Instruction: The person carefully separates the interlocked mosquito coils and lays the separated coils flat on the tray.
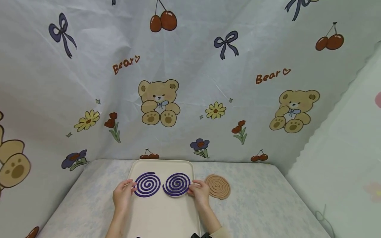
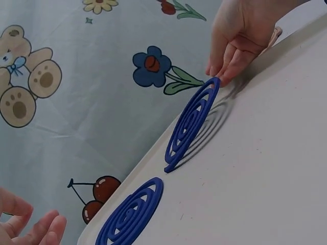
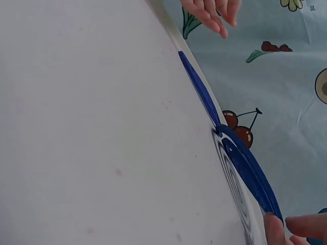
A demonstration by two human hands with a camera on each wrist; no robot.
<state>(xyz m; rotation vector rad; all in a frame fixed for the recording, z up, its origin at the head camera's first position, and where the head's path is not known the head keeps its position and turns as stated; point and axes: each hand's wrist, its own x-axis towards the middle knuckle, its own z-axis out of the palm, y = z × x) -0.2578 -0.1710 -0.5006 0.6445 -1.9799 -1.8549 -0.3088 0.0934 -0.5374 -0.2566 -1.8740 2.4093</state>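
Observation:
Two dark blue mosquito coils lie toward the far end of a cream tray point(image 1: 163, 218). The left coil point(image 1: 148, 185) rests flat on the tray. My right hand point(image 1: 200, 193) pinches the outer edge of the right coil point(image 1: 177, 184) between thumb and fingers. That edge is lifted, and a spiral shadow falls beneath it in both wrist views. My left hand point(image 1: 122, 196) hovers beside the left coil's outer edge with relaxed fingers. Both wrist views show a gap between this hand and the coil.
A brown spiral coil point(image 1: 218, 186) lies on the pale marbled table point(image 1: 256, 205), just right of the tray. Behind the table hangs a printed curtain point(image 1: 190, 82) with bears, flowers and cherries. A thin cord point(image 1: 322, 216) hangs at the lower right.

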